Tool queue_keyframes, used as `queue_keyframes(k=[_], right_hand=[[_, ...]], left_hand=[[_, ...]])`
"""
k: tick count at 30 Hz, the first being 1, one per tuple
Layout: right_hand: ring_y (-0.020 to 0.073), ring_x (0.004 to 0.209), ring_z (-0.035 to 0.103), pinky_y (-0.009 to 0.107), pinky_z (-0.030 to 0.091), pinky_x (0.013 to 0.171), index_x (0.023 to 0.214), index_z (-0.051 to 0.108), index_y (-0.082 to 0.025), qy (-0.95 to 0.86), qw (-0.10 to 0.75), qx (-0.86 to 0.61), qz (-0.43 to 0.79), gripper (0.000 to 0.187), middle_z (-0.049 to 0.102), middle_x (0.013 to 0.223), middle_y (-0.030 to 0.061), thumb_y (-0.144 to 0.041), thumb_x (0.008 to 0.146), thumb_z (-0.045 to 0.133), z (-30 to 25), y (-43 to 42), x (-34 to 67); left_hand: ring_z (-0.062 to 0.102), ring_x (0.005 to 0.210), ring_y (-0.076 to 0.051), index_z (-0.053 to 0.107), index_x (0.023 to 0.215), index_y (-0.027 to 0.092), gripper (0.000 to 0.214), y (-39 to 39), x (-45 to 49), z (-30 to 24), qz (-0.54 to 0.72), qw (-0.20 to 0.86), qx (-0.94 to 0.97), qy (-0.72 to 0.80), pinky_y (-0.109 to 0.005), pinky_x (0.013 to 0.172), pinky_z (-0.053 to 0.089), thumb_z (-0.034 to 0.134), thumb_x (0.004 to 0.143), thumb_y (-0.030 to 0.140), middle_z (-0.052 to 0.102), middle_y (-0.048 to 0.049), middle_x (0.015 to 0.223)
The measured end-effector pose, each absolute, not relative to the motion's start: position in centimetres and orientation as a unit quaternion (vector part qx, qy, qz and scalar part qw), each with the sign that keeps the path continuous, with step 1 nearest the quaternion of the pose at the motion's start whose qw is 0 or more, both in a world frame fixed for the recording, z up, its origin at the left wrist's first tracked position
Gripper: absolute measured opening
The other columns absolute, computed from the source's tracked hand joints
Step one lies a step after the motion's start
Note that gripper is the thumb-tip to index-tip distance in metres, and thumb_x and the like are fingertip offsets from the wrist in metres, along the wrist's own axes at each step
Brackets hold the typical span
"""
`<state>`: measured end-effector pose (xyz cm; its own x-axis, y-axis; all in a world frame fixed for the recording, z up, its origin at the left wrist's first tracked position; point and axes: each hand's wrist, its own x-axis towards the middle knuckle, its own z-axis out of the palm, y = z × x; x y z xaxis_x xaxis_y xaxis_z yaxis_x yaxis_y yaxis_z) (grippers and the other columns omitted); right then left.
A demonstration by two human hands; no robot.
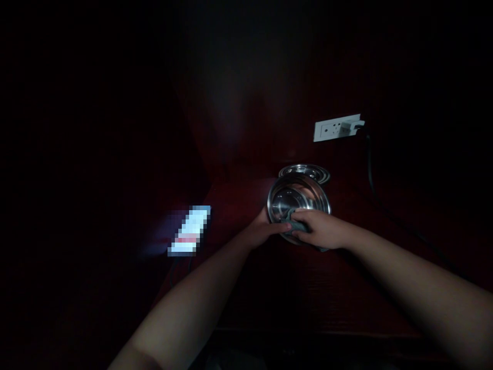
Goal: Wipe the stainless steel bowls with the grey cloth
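While gripping the left side of a metal bowl (pixel 280 198) with the left hand (pixel 262 228), pinching a grayish cloth (pixel 297 226) between thumb and fingers of the right hand (pixel 323 229), at the bowl's near rim. Holding the bowl with its mouth tipped toward the head camera, right of the middle of the view, over a dark red table (pixel 308 293); cannot tell about contact with the tabletop. Laying the left thumb across the near rim, with its tip against the cloth, close to the right hand; cannot see the other left fingers behind the bowl. Seeing 1 round metal dish (pixel 308 168) just behind the bowl, partly hidden by it; cannot tell lid from plate. Farther back, on the wall (pixel 262 128), noting a white socket panel (pixel 327 130) with 1 plug (pixel 349 127) at its right end, and a dark cord (pixel 370 164) running down to the right. Off to the left, well apart from the bowl, seeing a phone (pixel 189 231) with a bright, blocked-out screen at the table's left edge.
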<state>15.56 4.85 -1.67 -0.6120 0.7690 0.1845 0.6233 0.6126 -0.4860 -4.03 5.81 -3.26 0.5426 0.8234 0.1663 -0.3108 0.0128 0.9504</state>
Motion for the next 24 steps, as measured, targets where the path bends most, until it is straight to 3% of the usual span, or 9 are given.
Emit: queue_keyframes(k=[24], right_hand=[[0.0190,0.078,0.056,0.035,0.044,0.074,0.083,0.058,-0.017,-0.884,0.205,-0.369,0.200,0.010,0.062,0.086,0.0071,-0.027,0.083,0.055,-1.81,4.87,15.37]], left_hand=[[0.057,0.121,-0.032,0.050,0.132,0.016,0.081,5.91,-4.15,-3.03,0.415,0.662,0.591,0.202,-0.043,0.099,0.044,0.085,0.059,0.023,0.063,-0.0163,0.126]])
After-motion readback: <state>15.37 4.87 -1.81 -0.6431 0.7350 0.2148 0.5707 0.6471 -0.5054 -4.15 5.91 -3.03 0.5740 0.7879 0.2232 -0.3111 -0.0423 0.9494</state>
